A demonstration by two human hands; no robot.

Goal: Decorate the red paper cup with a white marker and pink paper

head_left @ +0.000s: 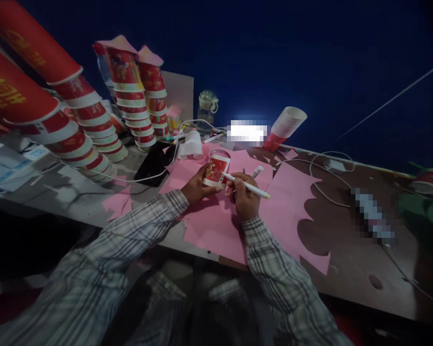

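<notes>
Two sleeves (139, 223), one held cup (217, 168) and marker (253, 188)

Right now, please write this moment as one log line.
left grip: red-and-white paper cup, held; right grip: slim white marker, one end near cup; below: pink paper sheet

- A handicraft workspace on a long table (350, 259) against a dark blue wall (274, 53); whether in a home or a classroom cannot be told.
- Pink craft paper (216, 235) is spread out, its right edge cut in scallops.
- Towers of red-patterned paper cups (130, 101) stand at the left, two topped with pink paper cones (120, 44).
- A nested stack of cups (287, 124), a white marker (250, 186).
- Everyday clutter: water bottle (206, 108), white cable (140, 180).
</notes>
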